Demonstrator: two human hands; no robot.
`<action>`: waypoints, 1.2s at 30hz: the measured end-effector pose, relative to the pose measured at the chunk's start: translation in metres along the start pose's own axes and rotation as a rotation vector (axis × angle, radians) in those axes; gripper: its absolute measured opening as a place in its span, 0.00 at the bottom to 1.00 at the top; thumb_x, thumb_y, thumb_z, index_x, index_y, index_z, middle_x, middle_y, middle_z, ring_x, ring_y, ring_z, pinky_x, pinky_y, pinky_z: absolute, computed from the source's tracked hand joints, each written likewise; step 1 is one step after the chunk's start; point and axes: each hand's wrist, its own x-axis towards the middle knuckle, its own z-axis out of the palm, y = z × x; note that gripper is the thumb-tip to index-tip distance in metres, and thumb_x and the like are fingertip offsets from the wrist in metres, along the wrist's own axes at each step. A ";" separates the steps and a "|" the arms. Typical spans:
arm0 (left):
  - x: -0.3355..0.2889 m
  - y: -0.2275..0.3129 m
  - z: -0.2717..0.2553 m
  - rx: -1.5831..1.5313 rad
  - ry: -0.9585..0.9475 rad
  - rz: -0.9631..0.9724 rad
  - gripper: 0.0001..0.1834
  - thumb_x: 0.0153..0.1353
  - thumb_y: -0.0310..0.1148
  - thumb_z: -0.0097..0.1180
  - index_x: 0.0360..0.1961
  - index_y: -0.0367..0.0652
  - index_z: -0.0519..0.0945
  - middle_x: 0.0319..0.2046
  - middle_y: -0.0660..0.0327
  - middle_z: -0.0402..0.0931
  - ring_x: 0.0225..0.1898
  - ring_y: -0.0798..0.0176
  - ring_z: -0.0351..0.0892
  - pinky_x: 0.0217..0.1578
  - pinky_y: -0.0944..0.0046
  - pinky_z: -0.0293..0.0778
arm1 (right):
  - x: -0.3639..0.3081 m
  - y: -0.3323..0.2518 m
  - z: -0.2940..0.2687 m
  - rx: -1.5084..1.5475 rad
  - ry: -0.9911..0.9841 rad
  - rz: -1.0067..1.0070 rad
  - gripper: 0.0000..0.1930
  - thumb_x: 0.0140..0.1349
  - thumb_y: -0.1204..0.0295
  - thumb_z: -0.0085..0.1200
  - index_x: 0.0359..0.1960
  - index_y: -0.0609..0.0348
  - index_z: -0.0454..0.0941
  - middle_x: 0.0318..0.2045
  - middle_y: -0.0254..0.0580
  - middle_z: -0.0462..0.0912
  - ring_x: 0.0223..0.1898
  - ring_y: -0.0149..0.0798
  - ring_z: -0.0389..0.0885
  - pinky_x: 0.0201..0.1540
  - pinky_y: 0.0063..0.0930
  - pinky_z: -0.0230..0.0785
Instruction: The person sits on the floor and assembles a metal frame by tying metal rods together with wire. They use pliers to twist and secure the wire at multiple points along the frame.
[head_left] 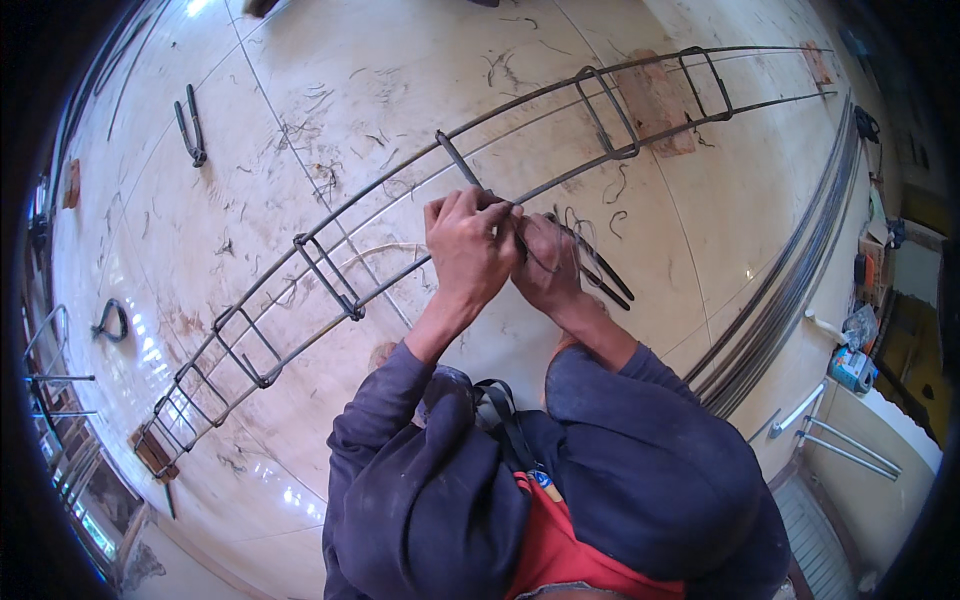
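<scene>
A long, narrow rebar cage (390,187) runs diagonally from lower left to upper right, with rectangular stirrups (330,278) around its bars. My left hand (468,245) is closed at the near bar, where a stirrup (458,158) meets it. Its fingertips cover whatever they pinch. Close against it, my right hand (550,262) is closed, with thin tie wire (572,222) looping out of it. The dark handles of pincers (605,275) stick out beside the right hand; whether the hand grips them is hidden.
Other pincers (190,128) lie on the tiled floor (400,60) at far left, with a small wire coil (110,320) nearer. Wire scraps are scattered about. Blocks (655,100) support the cage. Long steel rods (790,290) lie bundled at right, beside a blue package (852,370).
</scene>
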 end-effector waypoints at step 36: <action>-0.059 -0.026 0.037 -1.930 -0.484 -1.057 0.28 0.62 0.36 0.36 0.62 0.35 0.64 0.56 0.51 0.70 0.58 0.55 0.68 0.61 0.59 0.60 | -0.010 -0.044 -0.075 1.308 -0.678 0.978 0.20 0.70 0.58 0.42 0.45 0.65 0.75 0.29 0.39 0.78 0.28 0.33 0.78 0.31 0.25 0.70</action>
